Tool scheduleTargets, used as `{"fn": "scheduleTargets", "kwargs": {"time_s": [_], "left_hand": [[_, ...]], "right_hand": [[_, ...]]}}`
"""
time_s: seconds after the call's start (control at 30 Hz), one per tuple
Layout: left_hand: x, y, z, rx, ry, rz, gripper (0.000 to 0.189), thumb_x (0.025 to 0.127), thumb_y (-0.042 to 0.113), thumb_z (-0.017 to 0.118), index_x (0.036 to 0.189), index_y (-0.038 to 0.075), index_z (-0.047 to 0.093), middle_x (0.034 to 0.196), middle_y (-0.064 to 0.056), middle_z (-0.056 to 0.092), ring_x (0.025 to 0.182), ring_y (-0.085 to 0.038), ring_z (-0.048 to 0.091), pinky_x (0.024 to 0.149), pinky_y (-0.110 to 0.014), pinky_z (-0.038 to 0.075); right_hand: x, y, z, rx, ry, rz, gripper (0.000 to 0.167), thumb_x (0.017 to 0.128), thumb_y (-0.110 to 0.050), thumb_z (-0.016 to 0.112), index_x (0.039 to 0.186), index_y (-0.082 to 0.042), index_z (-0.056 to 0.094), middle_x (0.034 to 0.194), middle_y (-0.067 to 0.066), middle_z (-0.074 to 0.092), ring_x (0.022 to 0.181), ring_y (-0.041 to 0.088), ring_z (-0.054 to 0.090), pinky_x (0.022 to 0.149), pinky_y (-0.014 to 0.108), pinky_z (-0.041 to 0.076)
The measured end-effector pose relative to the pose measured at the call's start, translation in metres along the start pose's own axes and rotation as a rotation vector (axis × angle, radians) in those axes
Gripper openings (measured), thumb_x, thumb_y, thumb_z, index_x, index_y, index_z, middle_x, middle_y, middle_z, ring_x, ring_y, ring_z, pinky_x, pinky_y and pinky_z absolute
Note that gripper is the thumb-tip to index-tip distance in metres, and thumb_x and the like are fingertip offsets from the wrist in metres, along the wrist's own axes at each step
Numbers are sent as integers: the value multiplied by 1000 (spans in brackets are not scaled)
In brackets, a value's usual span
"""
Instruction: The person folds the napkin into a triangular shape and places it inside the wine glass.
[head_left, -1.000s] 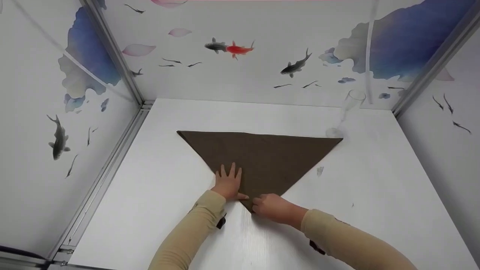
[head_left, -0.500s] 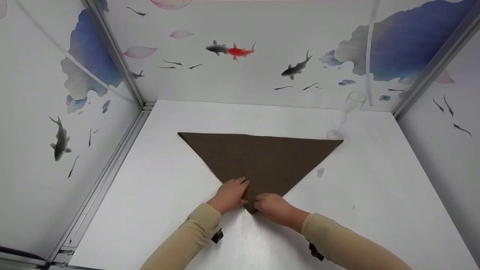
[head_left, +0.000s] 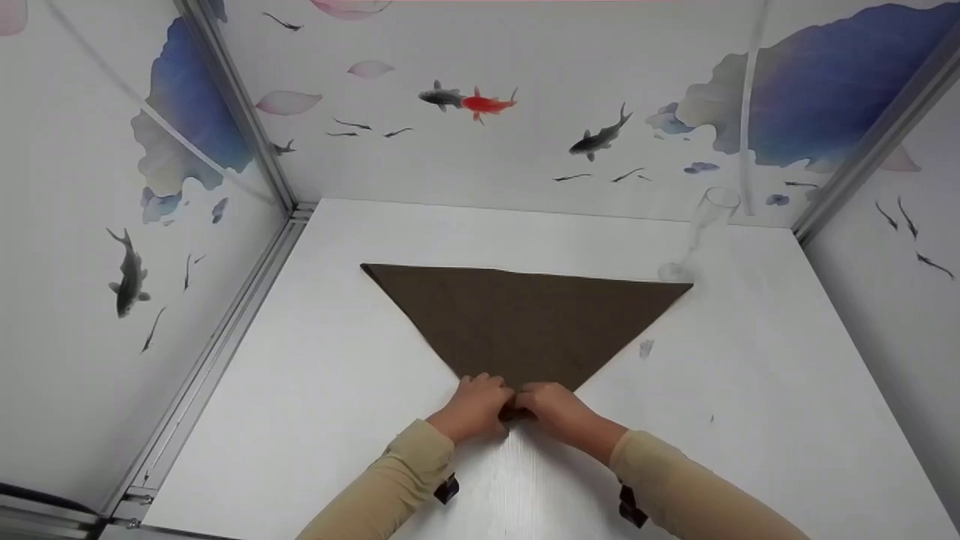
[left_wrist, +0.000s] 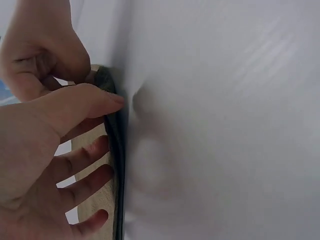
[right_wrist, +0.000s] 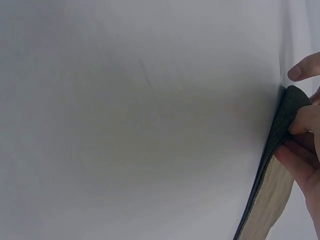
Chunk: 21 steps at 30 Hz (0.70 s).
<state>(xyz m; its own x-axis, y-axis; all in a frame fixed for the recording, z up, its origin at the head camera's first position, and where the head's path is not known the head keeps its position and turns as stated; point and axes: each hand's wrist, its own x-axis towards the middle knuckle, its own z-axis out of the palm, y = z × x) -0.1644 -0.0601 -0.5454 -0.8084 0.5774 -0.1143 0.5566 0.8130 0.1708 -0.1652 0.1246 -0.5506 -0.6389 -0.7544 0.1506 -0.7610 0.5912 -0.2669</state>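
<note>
Where the brown cloth (head_left: 525,322) lies: on the white table (head_left: 262,420), as a triangle, its near corner rolled up.
Glass (head_left: 704,223): see-through, stands just behind the cloth's right corner; its content is too faint to tell.
Left hand (head_left: 474,409): holds the rolled corner between thumb and fingers.
Right hand (head_left: 561,412): pinches this corner too, just beside the left.
Change: half a second ago the corner showed its point between the hands; now the left hand is closer to the right.
</note>
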Motion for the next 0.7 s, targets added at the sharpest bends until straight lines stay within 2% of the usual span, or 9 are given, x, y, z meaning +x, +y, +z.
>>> {"fn": "scheduleTargets", "kwargs": {"time_s": [0.13, 0.3, 0.47, 0.6, 0.7], "left_hand": [[2, 4, 6, 54, 64, -1, 15, 86, 28, 76, 95, 18, 70, 89, 1, 59, 82, -20, 52, 69, -37, 41], [2, 6, 7, 91, 80, -20, 8, 90, 17, 70, 98, 17, 71, 92, -1, 62, 84, -23, 56, 75, -42, 49], [1, 5, 4, 60, 107, -26, 1, 89, 14, 70, 89, 15, 71, 85, -1, 62, 76, -21, 55, 67, -35, 49], [2, 3, 3, 25, 121, -29, 8, 91, 18, 69, 84, 14, 71, 78, -1, 61, 71, -20, 56, 65, -32, 48], [2, 2, 3, -5, 121, -36, 12, 91, 22, 70, 84, 13, 72, 77, -2, 61, 71, -21, 57, 64, -32, 48]], "right_hand": [[0, 2, 0, 28, 5, 21, 12, 86, -8, 74, 98, -10, 75, 88, 2, 67, 84, 15, 64, 73, 29, 54], [-2, 0, -2, 42, -5, 58, 13, 87, -9, 74, 100, -10, 73, 89, 0, 65, 84, 15, 64, 74, 30, 55], [-1, -1, -5, 67, 40, 52, 12, 87, -11, 74, 99, -13, 71, 89, -2, 63, 82, 13, 62, 73, 30, 54], [0, -4, -6, 82, 96, 22, 9, 88, -17, 74, 96, -13, 72, 86, -2, 64, 80, 11, 62, 71, 28, 54], [1, -5, -6, 89, 110, 8, 10, 89, -18, 74, 96, -12, 72, 87, -1, 64, 80, 12, 63, 71, 27, 54]]}}
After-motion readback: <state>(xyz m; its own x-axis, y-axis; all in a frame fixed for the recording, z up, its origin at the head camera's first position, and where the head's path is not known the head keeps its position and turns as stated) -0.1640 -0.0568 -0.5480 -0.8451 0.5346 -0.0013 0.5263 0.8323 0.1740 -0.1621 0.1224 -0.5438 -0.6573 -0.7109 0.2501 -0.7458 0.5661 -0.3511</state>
